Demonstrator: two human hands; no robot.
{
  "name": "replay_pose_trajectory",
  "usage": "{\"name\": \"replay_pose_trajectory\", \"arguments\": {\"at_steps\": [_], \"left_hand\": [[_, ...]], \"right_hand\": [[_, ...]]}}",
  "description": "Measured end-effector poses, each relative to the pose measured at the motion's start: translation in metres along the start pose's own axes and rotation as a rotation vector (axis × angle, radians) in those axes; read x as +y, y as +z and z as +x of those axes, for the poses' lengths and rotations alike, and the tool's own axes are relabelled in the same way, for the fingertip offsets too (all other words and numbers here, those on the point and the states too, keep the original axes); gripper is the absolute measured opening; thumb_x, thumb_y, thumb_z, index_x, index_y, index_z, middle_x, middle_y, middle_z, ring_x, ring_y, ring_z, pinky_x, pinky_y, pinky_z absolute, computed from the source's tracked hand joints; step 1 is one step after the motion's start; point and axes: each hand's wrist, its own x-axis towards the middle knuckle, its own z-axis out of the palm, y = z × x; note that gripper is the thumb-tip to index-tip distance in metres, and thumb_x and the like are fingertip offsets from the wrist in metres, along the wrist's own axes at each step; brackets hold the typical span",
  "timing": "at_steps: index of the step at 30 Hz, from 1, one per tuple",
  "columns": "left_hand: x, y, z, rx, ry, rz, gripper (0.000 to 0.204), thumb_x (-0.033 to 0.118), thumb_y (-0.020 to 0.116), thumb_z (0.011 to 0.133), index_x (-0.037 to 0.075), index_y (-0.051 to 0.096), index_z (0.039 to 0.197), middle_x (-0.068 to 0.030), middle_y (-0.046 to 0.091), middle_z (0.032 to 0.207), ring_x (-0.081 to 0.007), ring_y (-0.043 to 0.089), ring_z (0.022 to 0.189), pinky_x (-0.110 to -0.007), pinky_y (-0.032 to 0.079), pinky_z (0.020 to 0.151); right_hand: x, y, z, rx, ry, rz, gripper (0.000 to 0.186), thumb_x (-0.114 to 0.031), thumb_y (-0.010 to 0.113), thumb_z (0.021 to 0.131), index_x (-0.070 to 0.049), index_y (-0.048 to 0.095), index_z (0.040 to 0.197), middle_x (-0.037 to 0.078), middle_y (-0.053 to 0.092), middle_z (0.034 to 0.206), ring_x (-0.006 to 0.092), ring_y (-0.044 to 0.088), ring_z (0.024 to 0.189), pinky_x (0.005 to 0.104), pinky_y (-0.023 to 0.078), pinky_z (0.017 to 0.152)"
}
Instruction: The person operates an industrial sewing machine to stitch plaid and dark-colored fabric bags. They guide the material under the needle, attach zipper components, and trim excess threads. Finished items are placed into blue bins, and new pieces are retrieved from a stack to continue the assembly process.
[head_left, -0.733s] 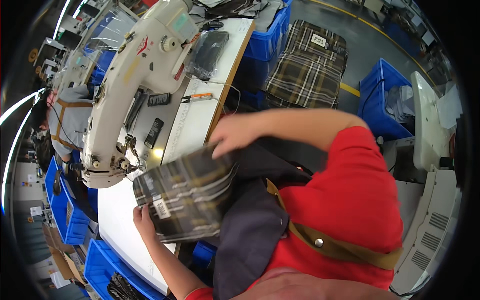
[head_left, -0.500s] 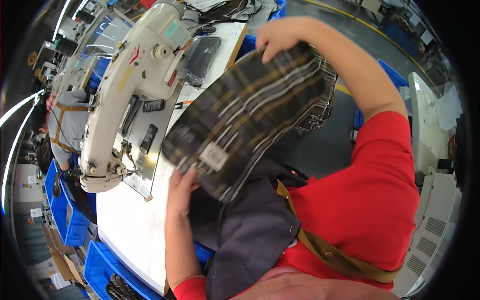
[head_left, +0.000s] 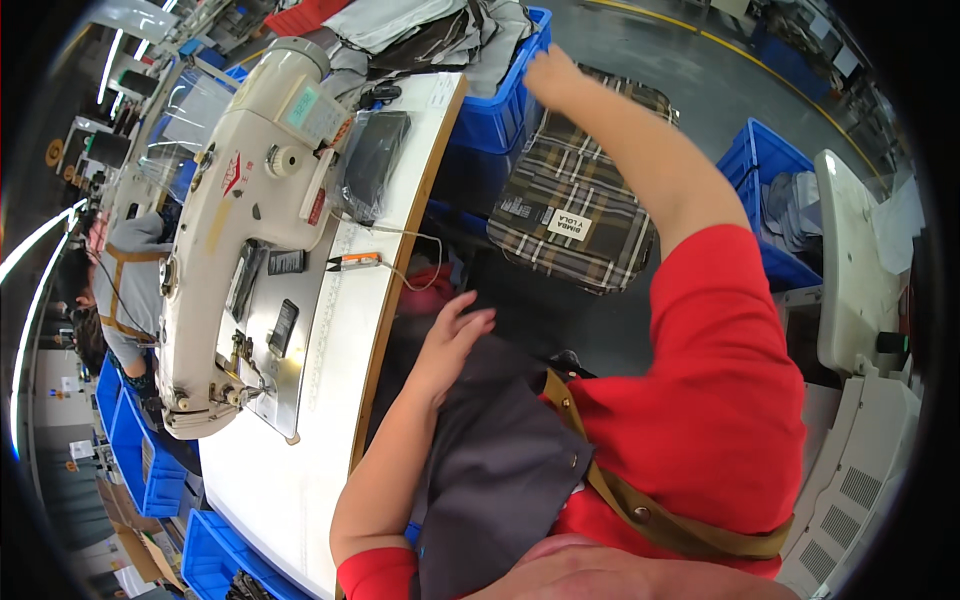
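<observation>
My left hand (head_left: pixel 455 335) is raised beside the table's wooden edge, over the dark apron, fingers apart and holding nothing. My right hand (head_left: pixel 548 78) reaches forward to the rim of a blue bin (head_left: pixel 480 125) at the top, above the plaid pieces; its fingertips are turned away, so their grip is unclear. The plaid pieces (head_left: pixel 590 180), with a white label, lie piled beyond my arms. On the white sewing table (head_left: pixel 250 480) stand the sewing machine (head_left: pixel 230 200), a plastic-wrapped dark pack (head_left: pixel 375 160), orange-handled snips (head_left: pixel 352 262) and small black pieces (head_left: pixel 283 330).
A blue bin (head_left: pixel 740 160) with grey pieces is at the right, beside a cream machine board (head_left: pixel 850 260). Cut pieces (head_left: pixel 420 30) fill the bin at the top. A co-worker (head_left: pixel 135 290) works at the left, near other blue bins (head_left: pixel 150 480).
The plaid piece that both hands held has left them and now lies on the pile. My right hand has moved forward and up; my left has let go and sits farther right.
</observation>
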Motion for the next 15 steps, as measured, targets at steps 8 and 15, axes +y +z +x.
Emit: {"name": "replay_pose_trajectory", "arguments": {"at_steps": [8,15], "left_hand": [[-0.084,-0.052,-0.074,0.179,-0.180,-0.092,0.042,0.032,0.058,0.106,0.014,0.056,0.144,-0.0029,0.070,0.131,-0.0112,0.063,0.120,-0.027,0.040,0.089],[-0.082,-0.069,-0.158,0.345,0.080,-0.172,0.042,0.032,0.057,0.106,0.011,0.058,0.142,-0.0036,0.069,0.131,-0.0127,0.063,0.121,-0.028,0.043,0.095]], "right_hand": [[-0.113,-0.018,-0.086,0.068,-0.378,0.373,0.024,-0.033,0.074,0.084,-0.019,0.077,0.103,0.001,0.070,0.106,0.0232,0.063,0.109,0.0416,0.044,0.094],[-0.163,-0.111,-0.101,0.088,-0.705,0.792,0.034,-0.032,0.075,0.089,-0.013,0.073,0.117,0.006,0.071,0.112,0.0269,0.064,0.111,0.0424,0.046,0.096]]}}
